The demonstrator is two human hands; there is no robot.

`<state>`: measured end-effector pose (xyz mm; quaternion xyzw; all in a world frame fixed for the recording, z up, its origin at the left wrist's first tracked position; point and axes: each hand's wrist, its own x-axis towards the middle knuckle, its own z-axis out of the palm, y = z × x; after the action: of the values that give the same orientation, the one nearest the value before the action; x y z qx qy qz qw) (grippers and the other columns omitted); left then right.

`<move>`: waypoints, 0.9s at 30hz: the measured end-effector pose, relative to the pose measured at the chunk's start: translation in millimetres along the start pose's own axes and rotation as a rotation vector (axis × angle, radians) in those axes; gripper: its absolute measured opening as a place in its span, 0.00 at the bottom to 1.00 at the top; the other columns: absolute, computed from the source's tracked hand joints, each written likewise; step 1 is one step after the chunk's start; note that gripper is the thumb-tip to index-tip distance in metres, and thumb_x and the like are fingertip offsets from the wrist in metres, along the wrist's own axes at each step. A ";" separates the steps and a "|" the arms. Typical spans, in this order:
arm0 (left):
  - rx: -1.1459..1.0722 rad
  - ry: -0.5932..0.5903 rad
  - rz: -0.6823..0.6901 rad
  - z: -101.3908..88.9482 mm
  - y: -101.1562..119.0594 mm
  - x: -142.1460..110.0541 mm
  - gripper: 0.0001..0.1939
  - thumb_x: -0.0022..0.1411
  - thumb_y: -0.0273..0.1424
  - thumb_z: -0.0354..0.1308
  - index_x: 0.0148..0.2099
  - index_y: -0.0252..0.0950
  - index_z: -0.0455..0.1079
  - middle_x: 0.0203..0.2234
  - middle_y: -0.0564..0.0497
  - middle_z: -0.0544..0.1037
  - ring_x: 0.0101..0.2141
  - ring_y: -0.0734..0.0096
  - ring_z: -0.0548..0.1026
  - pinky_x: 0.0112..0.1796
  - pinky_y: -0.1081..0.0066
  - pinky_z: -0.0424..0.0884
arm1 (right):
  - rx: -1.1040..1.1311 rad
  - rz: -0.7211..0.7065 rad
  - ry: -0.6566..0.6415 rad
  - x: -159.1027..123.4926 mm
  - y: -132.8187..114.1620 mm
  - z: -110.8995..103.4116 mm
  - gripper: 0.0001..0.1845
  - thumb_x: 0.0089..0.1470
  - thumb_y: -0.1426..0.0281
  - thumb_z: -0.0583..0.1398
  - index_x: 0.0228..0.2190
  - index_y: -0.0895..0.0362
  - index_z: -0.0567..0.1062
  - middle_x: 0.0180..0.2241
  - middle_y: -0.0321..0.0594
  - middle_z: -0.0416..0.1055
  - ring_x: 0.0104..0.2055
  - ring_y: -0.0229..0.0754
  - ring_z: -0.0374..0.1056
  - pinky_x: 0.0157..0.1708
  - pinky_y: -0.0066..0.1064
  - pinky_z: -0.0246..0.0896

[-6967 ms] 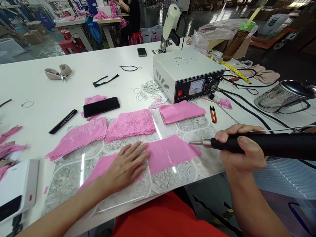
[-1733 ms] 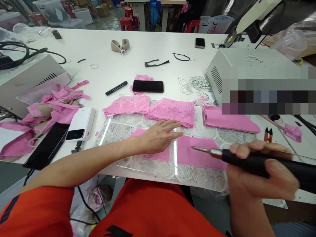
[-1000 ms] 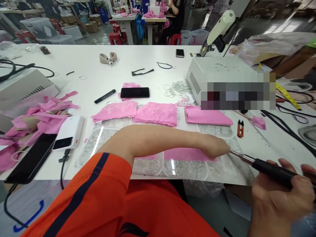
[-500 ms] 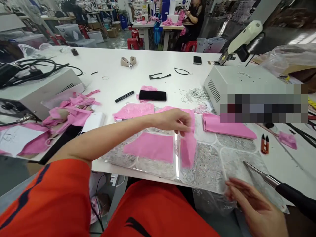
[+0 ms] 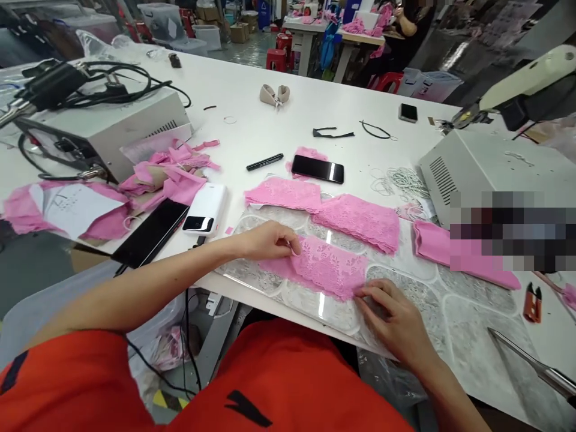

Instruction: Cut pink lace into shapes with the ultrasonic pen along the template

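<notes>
A strip of pink floral lace point(image 5: 333, 264) lies across the marble-patterned mat point(image 5: 418, 294) in front of me. At its left end, my left hand point(image 5: 272, 240) pinches the edge between thumb and fingers. My right hand point(image 5: 391, 318) has thumb and fingertips closed on the lower right corner. A plain pink fabric piece point(image 5: 273, 266) shows under the lace on the left, partly covered. Just behind are two stacks of lace pieces, a left stack point(image 5: 283, 193) and a right stack point(image 5: 360, 222).
A folded pink cloth point(image 5: 468, 258), orange-handled snips point(image 5: 533, 303) and a metal-tipped tool point(image 5: 531, 360) lie to the right. Grey boxes flank the work area, one left point(image 5: 108, 129) and one right point(image 5: 490, 168). Behind the stacks lies a black phone point(image 5: 317, 168); a white power bank point(image 5: 206, 209) sits left.
My left hand has brought a lace strip from the stack onto the plain pink piece. My right hand has come in from the right to its corner. The view has turned left.
</notes>
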<state>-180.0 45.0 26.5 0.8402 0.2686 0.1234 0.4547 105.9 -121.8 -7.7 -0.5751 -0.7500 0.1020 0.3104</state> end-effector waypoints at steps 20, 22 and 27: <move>0.124 0.092 0.135 -0.6 -6.2 -37.7 0.13 0.60 0.18 0.54 0.37 0.36 0.79 0.42 0.48 0.82 0.41 0.71 0.80 0.42 0.74 0.74 | -0.032 -0.163 -0.020 15.6 -2.9 -1.7 0.05 0.61 0.70 0.60 0.35 0.51 0.77 0.35 0.39 0.76 0.36 0.39 0.75 0.34 0.28 0.73; 0.161 0.110 0.159 -0.3 -9.7 -44.4 0.13 0.60 0.17 0.55 0.37 0.36 0.79 0.46 0.46 0.80 0.43 0.70 0.79 0.43 0.74 0.74 | -0.036 -0.203 0.002 20.6 -4.6 -3.6 0.04 0.60 0.71 0.61 0.36 0.51 0.77 0.35 0.39 0.75 0.36 0.39 0.74 0.34 0.28 0.72; 0.296 0.137 0.157 2.5 -20.5 -59.6 0.11 0.63 0.20 0.57 0.38 0.36 0.80 0.50 0.43 0.77 0.46 0.67 0.77 0.48 0.69 0.75 | -0.035 -0.288 -0.065 24.2 -10.2 -0.6 0.07 0.61 0.71 0.59 0.38 0.50 0.78 0.36 0.39 0.76 0.36 0.39 0.75 0.33 0.29 0.72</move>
<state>-235.1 18.7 10.3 0.9059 0.2480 0.1745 0.2955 94.6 -102.7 6.4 -0.4631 -0.8361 0.0618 0.2874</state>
